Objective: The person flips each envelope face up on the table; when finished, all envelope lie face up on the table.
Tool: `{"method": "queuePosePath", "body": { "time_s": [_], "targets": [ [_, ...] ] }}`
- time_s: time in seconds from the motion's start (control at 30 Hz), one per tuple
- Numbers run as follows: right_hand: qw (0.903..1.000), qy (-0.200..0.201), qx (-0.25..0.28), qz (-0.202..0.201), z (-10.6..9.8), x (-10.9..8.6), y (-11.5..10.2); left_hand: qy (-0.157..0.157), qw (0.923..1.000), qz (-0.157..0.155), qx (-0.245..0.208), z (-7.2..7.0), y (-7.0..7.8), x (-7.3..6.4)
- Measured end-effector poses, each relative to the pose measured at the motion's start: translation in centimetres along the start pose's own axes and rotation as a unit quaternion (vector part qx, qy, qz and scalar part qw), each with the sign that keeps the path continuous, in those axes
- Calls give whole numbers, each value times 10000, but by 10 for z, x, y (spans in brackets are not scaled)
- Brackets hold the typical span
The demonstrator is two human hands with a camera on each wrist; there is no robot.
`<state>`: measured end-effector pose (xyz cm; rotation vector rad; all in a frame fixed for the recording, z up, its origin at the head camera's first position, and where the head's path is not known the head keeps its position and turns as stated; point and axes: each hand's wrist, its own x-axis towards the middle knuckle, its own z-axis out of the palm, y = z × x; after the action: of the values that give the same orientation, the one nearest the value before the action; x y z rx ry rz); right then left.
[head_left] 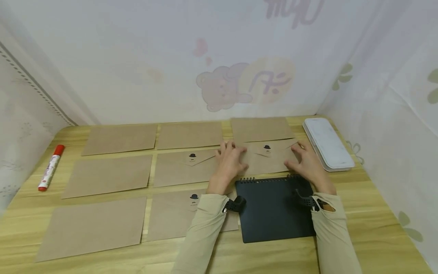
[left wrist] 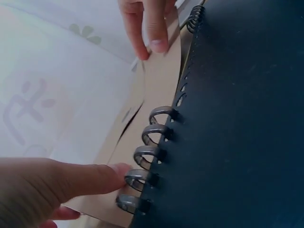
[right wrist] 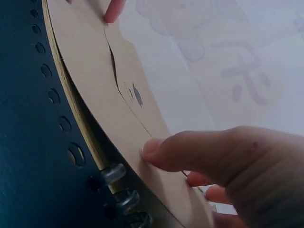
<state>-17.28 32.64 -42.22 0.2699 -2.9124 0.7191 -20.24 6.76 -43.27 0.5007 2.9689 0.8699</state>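
A brown kraft-paper envelope (head_left: 263,161) with a small bowler-hat print and a pointed flap lies between both hands, on the right of the middle row. My left hand (head_left: 230,163) grips its left end, thumb on the face and fingers around the edge. At the right end my right hand (head_left: 308,163) holds it the same way, the thumb (right wrist: 164,149) pressing the paper. The envelope bows slightly, its near edge raised above a dark gap in the right wrist view. Just in front lies a black spiral-bound notebook (head_left: 277,213), its rings (left wrist: 152,135) close to the envelope.
More kraft envelopes lie in rows, such as a blank one (head_left: 94,228) at front left and a hat-printed one (head_left: 184,171) beside my left hand. A red-capped marker (head_left: 50,167) lies far left. A white flat case (head_left: 328,142) sits right of my right hand. Printed curtains surround the wooden table (head_left: 369,228).
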Motion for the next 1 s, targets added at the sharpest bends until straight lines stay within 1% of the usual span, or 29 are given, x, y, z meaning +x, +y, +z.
{"method": "queuePosePath", "body": {
  "time_s": [0.1, 0.27, 0.5, 0.63, 0.73, 0.87, 0.93, 1.0],
  "targets": [
    [9998, -173, 32, 84, 1, -1, 0, -62, 9999, -71, 122, 0, -1, -2],
    [9998, -188, -5, 50, 1, -1, -1, -137, 9997, -122, 142, 0, -2, -2],
    [9995, -276, -46, 162, 3, 1, -1, -54, 9999, -80, 97, 0, -2, 0],
    [9991, -304, -280, 49, 4, 1, 0, -140, 9998, -139, 2, 0, -2, 0],
    [9983, -279, -506, -52, 4, 0, -1, -193, 9996, -193, -109, 0, -3, -1],
    [9976, -237, -648, -47, 5, -1, -3, -219, 9991, -316, -184, -1, -3, -1],
    [9979, -183, -623, -83, 4, -1, -3, -148, 9990, -369, -228, -1, -4, -1],
    [9986, -44, -501, -148, 2, 0, -2, -11, 9983, -464, -366, -3, -4, -1]
  ]
}}
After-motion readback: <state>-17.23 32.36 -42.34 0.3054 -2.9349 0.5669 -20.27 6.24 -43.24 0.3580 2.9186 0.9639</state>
